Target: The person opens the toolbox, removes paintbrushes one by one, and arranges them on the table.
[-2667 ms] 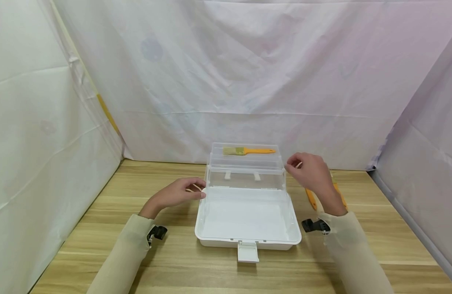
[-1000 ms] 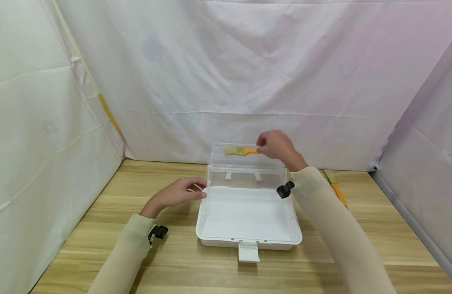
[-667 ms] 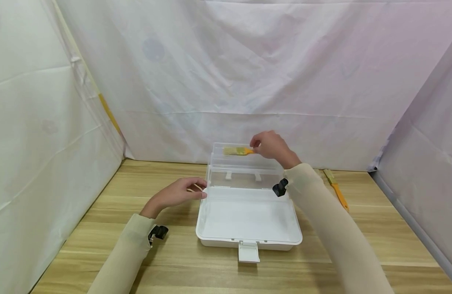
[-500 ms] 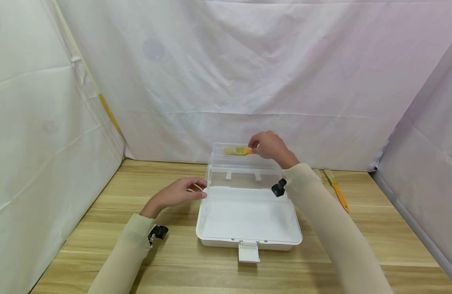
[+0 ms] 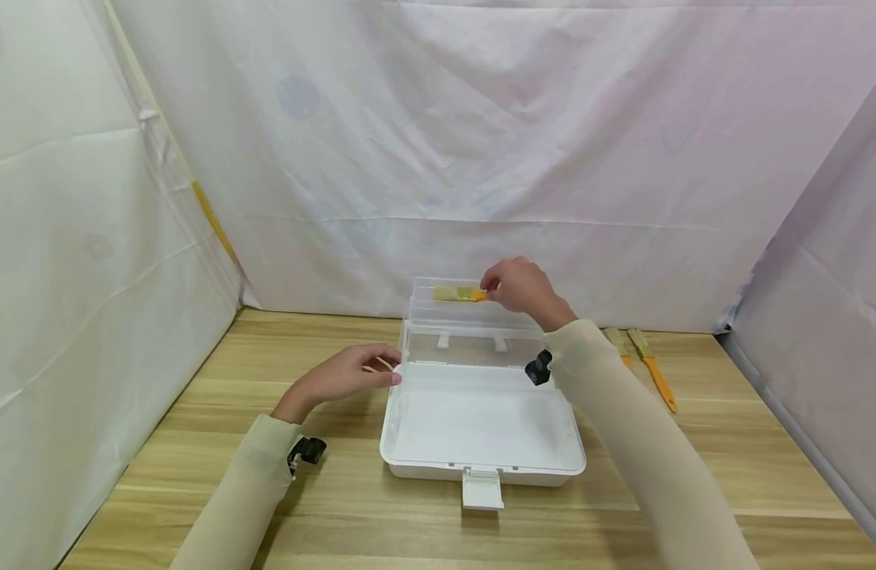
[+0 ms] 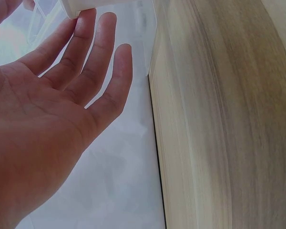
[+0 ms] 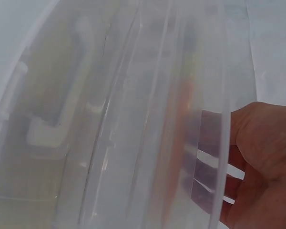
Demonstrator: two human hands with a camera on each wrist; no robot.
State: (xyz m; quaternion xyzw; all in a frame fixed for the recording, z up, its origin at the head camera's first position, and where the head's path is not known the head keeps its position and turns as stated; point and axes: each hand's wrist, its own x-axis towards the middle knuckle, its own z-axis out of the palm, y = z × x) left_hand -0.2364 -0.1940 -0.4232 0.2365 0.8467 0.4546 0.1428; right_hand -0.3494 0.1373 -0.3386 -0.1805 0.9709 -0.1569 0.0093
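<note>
A white plastic storage box [image 5: 484,427] stands with its clear lid [image 5: 474,348] swung back, its front latch hanging down. On the raised clear top at the back lies a paintbrush [image 5: 455,294], bristles to the left. My right hand [image 5: 519,286] pinches its orange handle near the metal ferrule and covers the rest. Through the clear plastic, the right wrist view shows the fingertips at the orange handle [image 7: 181,114]. My left hand [image 5: 352,372] rests at the box's left rear corner, fingers relaxed; in the left wrist view, fingertips touch the white edge [image 6: 78,5].
Two more paintbrushes lie on the wooden table right of the box: one at the far right [image 5: 655,372], the other [image 5: 618,342] partly behind my right sleeve. White cloth [image 5: 481,158] hangs close behind the lid and along both sides.
My right hand has come in leftward from beside the box onto the brush handle. The brush has barely shifted. My left hand and the box have stayed in place.
</note>
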